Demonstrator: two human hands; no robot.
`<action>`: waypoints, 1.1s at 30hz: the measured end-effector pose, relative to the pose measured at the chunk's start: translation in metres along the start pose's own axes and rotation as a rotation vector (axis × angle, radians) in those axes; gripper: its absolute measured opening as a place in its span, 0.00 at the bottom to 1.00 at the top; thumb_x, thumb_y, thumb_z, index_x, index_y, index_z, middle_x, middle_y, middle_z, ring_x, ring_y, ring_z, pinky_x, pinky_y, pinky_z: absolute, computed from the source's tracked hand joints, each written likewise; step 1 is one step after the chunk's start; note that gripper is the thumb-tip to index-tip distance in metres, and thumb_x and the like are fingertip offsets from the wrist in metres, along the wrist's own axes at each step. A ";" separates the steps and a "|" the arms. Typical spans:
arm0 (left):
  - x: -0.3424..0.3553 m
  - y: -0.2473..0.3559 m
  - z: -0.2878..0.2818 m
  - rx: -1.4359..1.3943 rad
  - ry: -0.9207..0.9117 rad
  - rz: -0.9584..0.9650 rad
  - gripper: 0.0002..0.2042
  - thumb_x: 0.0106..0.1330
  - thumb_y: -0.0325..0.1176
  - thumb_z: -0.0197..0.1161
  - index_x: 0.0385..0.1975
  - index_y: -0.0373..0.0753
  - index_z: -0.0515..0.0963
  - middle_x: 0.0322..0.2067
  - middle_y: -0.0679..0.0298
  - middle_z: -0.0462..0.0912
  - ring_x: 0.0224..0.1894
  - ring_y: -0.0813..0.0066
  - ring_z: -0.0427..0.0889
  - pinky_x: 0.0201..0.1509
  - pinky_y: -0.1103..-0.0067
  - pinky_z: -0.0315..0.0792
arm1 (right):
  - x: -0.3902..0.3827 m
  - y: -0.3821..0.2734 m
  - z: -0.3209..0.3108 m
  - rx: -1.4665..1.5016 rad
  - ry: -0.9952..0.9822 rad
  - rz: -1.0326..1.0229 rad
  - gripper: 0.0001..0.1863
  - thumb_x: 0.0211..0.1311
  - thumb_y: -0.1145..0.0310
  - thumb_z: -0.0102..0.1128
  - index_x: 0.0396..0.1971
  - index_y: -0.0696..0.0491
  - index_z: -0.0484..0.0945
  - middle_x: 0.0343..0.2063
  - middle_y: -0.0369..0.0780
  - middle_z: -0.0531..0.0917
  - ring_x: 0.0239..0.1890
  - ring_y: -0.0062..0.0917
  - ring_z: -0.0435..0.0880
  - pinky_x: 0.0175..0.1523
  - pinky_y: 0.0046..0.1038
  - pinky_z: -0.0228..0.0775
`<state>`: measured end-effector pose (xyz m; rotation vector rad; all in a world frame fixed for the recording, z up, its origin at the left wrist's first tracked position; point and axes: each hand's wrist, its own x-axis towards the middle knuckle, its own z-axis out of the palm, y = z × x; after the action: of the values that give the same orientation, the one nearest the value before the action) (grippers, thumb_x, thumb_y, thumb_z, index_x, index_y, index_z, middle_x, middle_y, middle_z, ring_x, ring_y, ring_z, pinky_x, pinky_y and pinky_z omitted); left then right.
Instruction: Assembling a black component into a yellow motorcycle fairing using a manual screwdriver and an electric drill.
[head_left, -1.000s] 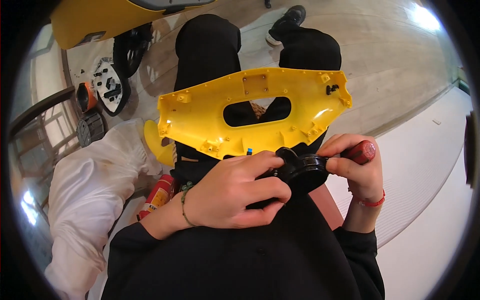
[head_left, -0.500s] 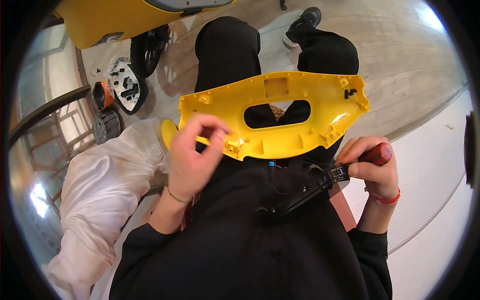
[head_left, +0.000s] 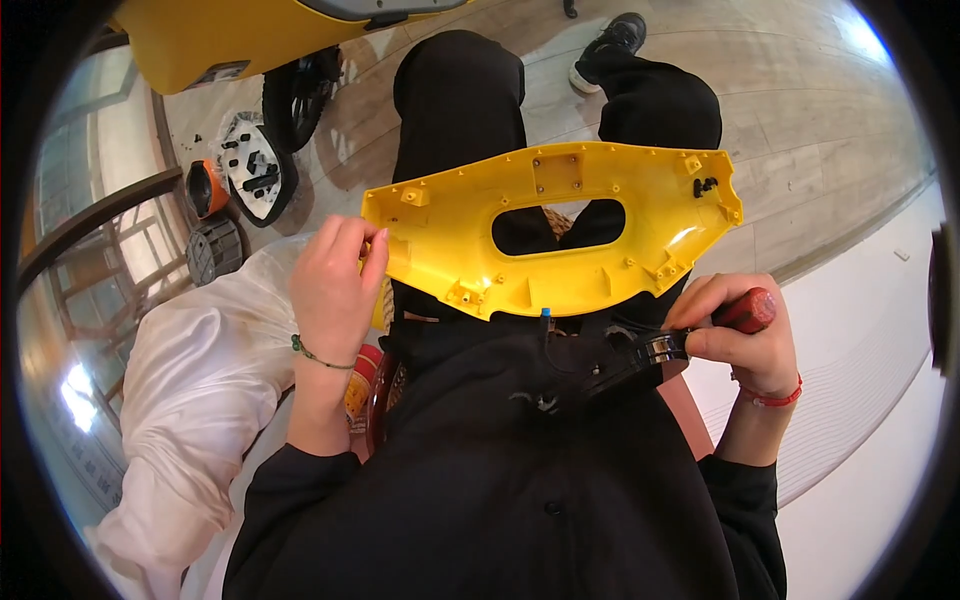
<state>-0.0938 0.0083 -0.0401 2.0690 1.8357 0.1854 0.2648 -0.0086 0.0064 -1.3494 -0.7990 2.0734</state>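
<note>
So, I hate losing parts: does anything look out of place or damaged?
Perhaps the small black pieces, bunched at the right end of the yellow cover: they look loose, and it lies over the legs. No visible damage.

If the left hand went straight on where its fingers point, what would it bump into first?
Probably the left end of the yellow shell; the left hand appears at its edge, though depth is unclear.

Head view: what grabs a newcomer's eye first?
Probably the big, glossy yellow plastic shell with an oval opening, lying over the black-clad legs, upper centre. Just below its right end, the bare right hand holds a red tool handle and a glossy black curved part. Next, crumpled white fabric fills the lower left.
</note>
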 end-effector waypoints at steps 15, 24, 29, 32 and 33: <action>0.005 0.016 -0.008 -0.328 -0.002 -0.177 0.04 0.61 0.24 0.59 0.33 0.34 0.73 0.28 0.65 0.73 0.24 0.79 0.70 0.29 0.83 0.66 | 0.002 -0.001 0.003 -0.070 0.020 0.016 0.08 0.43 0.82 0.64 0.28 0.60 0.82 0.27 0.40 0.83 0.26 0.18 0.79 0.34 0.17 0.69; 0.004 0.012 -0.010 -0.538 -0.030 -0.229 0.09 0.63 0.25 0.56 0.43 0.35 0.72 0.40 0.65 0.76 0.34 0.83 0.73 0.39 0.85 0.68 | 0.003 0.000 0.003 -0.074 0.025 0.058 0.08 0.45 0.81 0.64 0.29 0.60 0.82 0.25 0.38 0.83 0.25 0.17 0.78 0.33 0.15 0.68; -0.005 0.062 -0.001 -1.110 -0.469 -0.074 0.18 0.63 0.32 0.60 0.52 0.35 0.70 0.49 0.61 0.75 0.48 0.75 0.75 0.52 0.80 0.68 | 0.003 -0.005 0.011 -0.104 0.010 0.001 0.08 0.45 0.82 0.64 0.29 0.60 0.82 0.26 0.37 0.83 0.25 0.16 0.78 0.33 0.15 0.67; -0.007 0.100 0.019 -1.302 -0.848 0.019 0.24 0.59 0.32 0.65 0.54 0.35 0.67 0.48 0.61 0.75 0.51 0.75 0.74 0.55 0.79 0.67 | 0.003 -0.007 0.011 -0.131 0.001 0.030 0.09 0.45 0.83 0.63 0.30 0.60 0.82 0.28 0.39 0.83 0.28 0.18 0.79 0.36 0.17 0.69; -0.005 0.110 0.022 -1.284 -0.944 0.096 0.25 0.58 0.32 0.67 0.55 0.35 0.67 0.48 0.62 0.75 0.51 0.75 0.73 0.55 0.79 0.66 | 0.002 -0.005 0.012 -0.132 -0.024 -0.004 0.09 0.45 0.83 0.64 0.30 0.60 0.81 0.29 0.39 0.83 0.31 0.20 0.80 0.39 0.19 0.70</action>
<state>0.0149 -0.0099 -0.0210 0.9829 0.6536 0.2508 0.2534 -0.0059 0.0124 -1.3922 -0.9630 2.0683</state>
